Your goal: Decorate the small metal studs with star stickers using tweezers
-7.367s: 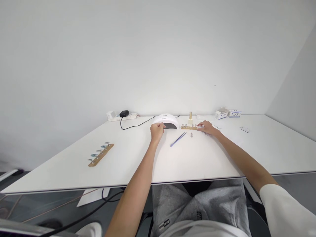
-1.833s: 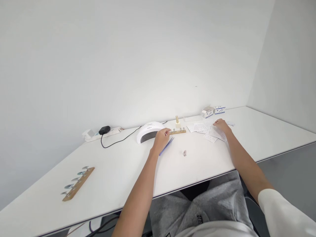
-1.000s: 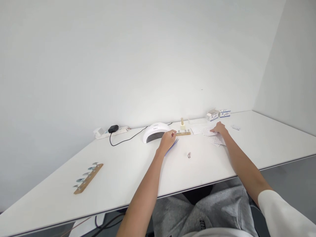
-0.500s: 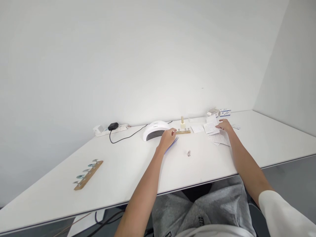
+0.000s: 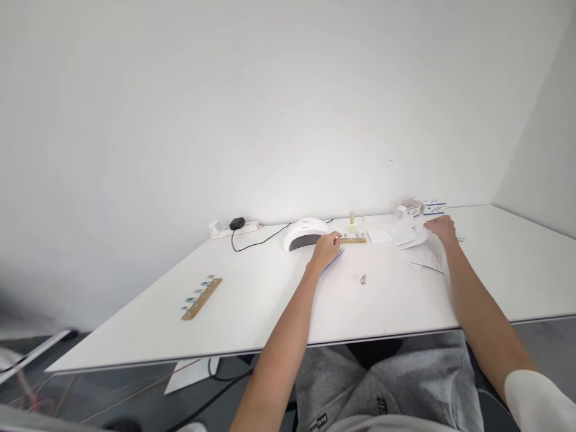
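Note:
My left hand (image 5: pixel 327 249) is closed in a pinch beside the left end of a small wooden strip (image 5: pixel 353 240) with little metal stands on it. What its fingertips hold, if anything, is too small to make out. Beneath that wrist lies a thin blue-purple tool (image 5: pixel 333 260), partly covered. My right hand (image 5: pixel 441 229) is closed at the edge of a white paper sheet (image 5: pixel 419 233), above several printed sheets (image 5: pixel 425 258). A small shiny piece (image 5: pixel 363 279) rests on the table between my forearms.
A white arched lamp (image 5: pixel 306 233) stands behind my left hand. Further back are a cream block with a peg (image 5: pixel 352 223), small boxes (image 5: pixel 433 207) and a power strip (image 5: pixel 247 227) with a black adapter (image 5: pixel 236 223). Another wooden strip (image 5: pixel 202 298) with teal pieces lies left.
The view has swung left, so everything sits further right. My right hand has drawn slightly right with its fingers closer together, and the papers under it have shifted. My left hand stays by the strip.

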`<state>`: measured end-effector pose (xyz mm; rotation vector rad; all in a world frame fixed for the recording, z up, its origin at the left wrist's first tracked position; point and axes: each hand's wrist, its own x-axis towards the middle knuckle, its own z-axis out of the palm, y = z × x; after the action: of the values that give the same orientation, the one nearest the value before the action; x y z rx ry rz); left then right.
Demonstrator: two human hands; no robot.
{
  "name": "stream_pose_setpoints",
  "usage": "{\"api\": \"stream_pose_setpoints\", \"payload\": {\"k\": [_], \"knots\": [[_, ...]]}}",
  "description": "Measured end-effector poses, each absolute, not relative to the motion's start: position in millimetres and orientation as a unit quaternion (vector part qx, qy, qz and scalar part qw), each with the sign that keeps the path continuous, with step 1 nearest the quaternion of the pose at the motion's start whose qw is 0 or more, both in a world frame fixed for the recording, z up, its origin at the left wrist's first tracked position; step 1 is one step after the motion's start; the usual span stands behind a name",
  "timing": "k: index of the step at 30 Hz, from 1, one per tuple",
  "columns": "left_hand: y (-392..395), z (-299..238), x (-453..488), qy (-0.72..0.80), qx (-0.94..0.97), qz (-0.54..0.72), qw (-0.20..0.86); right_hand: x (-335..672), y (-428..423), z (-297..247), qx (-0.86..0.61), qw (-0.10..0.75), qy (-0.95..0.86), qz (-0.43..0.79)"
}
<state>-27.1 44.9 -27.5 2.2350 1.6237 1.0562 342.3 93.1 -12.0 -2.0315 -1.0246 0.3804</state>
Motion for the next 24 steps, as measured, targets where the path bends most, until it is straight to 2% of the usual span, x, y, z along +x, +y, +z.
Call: {"api": "stream_pose_setpoints", "payload": {"k": [3,7,9,12,15,18,24], "knots": [[44,-27,-26,0.552,0.748,0.355,0.096,344,92,-3,-0.808,0.423,-0.404,0.068],[43,-24,-24,0.546,0.748,0.368,0.084,331,91,9,-0.713,0.542,-0.445,-0.023],[43,-23,-23,0.546,0.746,0.374,0.077,312,89,13,-0.635,0.616,-0.466,-0.007],[43,-22,-20,0.558,0.735,0.382,0.059,270,86,13,-0.537,0.692,-0.462,0.137],[43,-20,-19,0.599,0.714,0.358,0.046,228,79,7,-0.484,0.690,-0.473,0.257],[39,-17,-20,0.644,0.714,0.273,0.040,199,70,-3,-0.462,0.658,-0.489,0.338],[30,-11,-31,0.649,0.750,0.086,0.095,177,56,-19,-0.434,0.636,-0.526,0.360]]}}
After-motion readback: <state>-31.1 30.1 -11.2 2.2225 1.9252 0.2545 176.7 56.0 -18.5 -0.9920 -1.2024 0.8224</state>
